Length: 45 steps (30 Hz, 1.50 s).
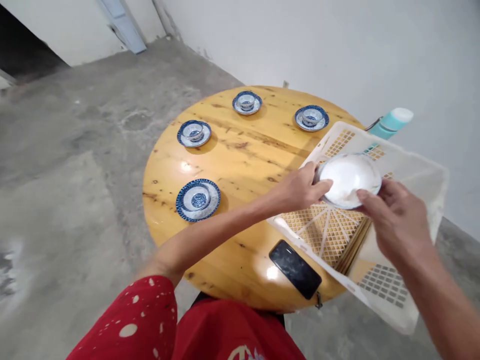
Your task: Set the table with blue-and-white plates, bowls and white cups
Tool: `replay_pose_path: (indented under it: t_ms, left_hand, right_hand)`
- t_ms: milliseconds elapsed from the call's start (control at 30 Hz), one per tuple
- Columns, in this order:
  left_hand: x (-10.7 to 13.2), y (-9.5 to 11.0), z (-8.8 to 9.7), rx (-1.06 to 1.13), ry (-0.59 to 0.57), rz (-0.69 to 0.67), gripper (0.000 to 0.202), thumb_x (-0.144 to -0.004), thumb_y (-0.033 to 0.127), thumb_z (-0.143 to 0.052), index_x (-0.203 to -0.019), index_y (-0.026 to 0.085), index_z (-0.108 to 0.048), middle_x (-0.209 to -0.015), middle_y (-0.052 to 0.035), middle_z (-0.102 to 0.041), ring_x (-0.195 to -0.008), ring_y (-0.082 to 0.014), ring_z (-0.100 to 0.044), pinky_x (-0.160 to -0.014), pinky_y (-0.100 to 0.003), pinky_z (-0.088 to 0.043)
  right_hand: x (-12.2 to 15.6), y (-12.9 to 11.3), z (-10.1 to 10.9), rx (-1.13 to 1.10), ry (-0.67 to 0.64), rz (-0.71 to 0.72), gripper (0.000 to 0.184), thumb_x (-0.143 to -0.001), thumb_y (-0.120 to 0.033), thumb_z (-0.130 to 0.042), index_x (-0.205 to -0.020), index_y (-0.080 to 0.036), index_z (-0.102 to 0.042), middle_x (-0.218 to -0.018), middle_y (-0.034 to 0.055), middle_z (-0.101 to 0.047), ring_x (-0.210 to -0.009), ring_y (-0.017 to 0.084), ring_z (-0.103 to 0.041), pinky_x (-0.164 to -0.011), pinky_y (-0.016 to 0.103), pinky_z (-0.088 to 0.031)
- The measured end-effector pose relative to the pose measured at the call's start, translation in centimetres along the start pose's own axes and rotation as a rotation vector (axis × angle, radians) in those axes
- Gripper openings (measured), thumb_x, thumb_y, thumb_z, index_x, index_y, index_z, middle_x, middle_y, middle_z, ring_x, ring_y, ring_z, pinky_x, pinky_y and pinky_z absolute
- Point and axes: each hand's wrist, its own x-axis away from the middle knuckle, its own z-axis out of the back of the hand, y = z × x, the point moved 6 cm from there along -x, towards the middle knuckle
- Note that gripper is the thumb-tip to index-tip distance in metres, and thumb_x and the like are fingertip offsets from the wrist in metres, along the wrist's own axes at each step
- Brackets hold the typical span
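Note:
Both of my hands grip a white bowl (350, 177) above a white plastic basket (300, 245). My left hand (309, 187) pinches its left rim, thumb on the inner edge. On the right rim, my right hand (397, 210) has its thumb over the edge and its fingers underneath. Whether one bowl or a small stack is held, I cannot tell. Inside the basket lies a bundle of thin brown sticks (354, 245), likely chopsticks. A blue-and-white plate (216, 202) with a small bowl (195, 198) on it is left of my left forearm.
More plates with bowls stand around the round wooden table (240, 165): one left (207, 134), one at the back (258, 102), one back right (324, 119). A black phone (295, 268) lies near the front edge. A turquoise bottle (390, 125) stands behind the basket, near the wall.

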Motion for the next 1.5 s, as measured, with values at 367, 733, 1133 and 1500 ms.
replay_pose_path:
  t_ms: [367,733,1133,1500]
  left_hand:
    - [34.3,-15.2,7.4,-0.059,-0.108,0.294,0.063,-0.097,0.040,-0.035,-0.150,0.008,-0.042,-0.131,-0.0195,-0.062,-0.119,-0.0332,-0.061,-0.101,-0.045,-0.045]
    - [50.1,-26.2,14.2,0.281,0.168,0.522,0.071,-0.095,0.046,-0.048,-0.156,0.011,-0.038,-0.140,-0.0170,-0.059,-0.116,-0.0259,-0.064,-0.092,-0.034,-0.055]
    - [47.9,-27.6,19.7,0.256,0.279,0.516,0.072,-0.091,0.047,-0.054,-0.152,0.011,-0.041,-0.137,-0.0147,-0.059,-0.113,-0.0259,-0.063,-0.085,-0.035,-0.059]
    - [42.7,-27.0,20.1,0.260,0.142,0.528,0.068,-0.093,0.050,-0.054,-0.146,0.008,-0.044,-0.138,-0.0171,-0.052,-0.117,-0.0265,-0.058,-0.081,-0.035,-0.062]
  right_hand:
    - [29.9,2.7,-23.9,-0.128,-0.192,-0.276,0.055,-0.080,-0.053,-0.070,-0.114,-0.012,-0.058,-0.108,0.0126,-0.066,-0.097,0.021,-0.065,-0.086,0.034,-0.055]
    - [38.3,0.9,-40.2,-0.161,-0.433,-0.375,0.053,-0.072,-0.049,-0.058,-0.110,-0.011,-0.054,-0.112,0.0148,-0.064,-0.103,0.025,-0.063,-0.092,0.039,-0.049]
    - [33.7,-1.4,-44.2,-0.119,-0.450,-0.255,0.045,-0.076,-0.040,-0.050,-0.112,-0.014,-0.060,-0.109,0.0074,-0.068,-0.100,0.022,-0.064,-0.084,0.034,-0.049]
    - [30.9,0.2,-43.3,0.011,-0.368,-0.318,0.045,-0.081,-0.025,-0.053,-0.124,-0.011,-0.060,-0.105,0.0064,-0.069,-0.092,0.020,-0.063,-0.083,0.033,-0.047]
